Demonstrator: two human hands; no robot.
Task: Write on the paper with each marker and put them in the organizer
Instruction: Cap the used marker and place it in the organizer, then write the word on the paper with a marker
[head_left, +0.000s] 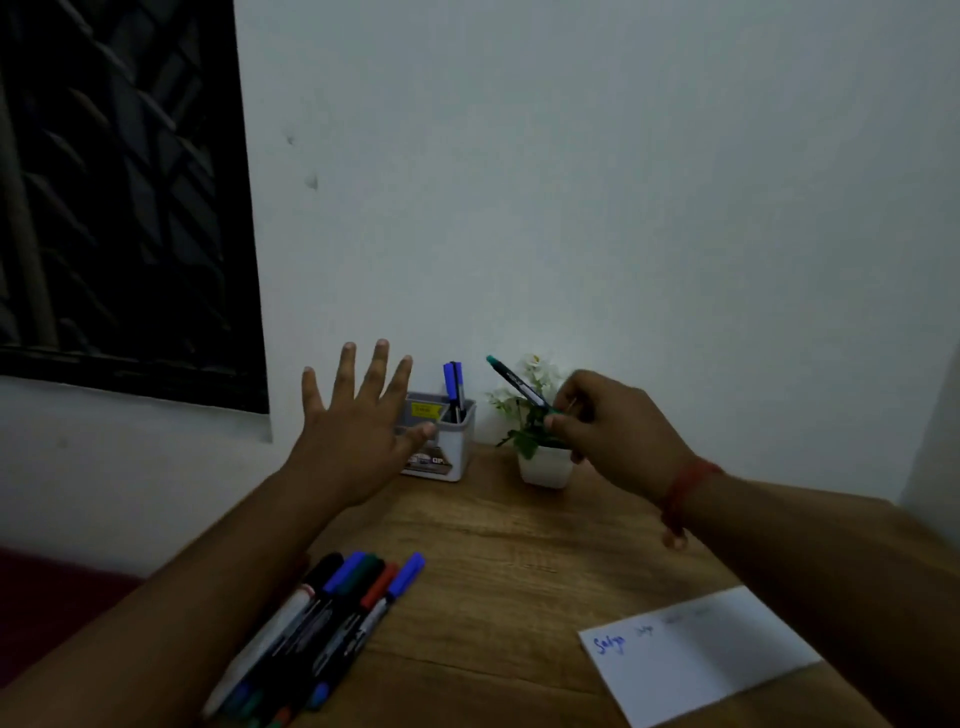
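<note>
While the left hand (358, 441) spreads flat, the right hand (618, 431) pinches a slim green marker (517, 383).

A wooden table (498, 545) stands against the wall. At its back edge sit a grey organizer (451, 447) with two markers upright in it and, just to its right, a small white pot (545, 470) holding a plant. Near the front left, a cluster of markers (322, 618) lies side by side, and at the front right lies a white paper (696, 660) with blue writing on it.
</note>
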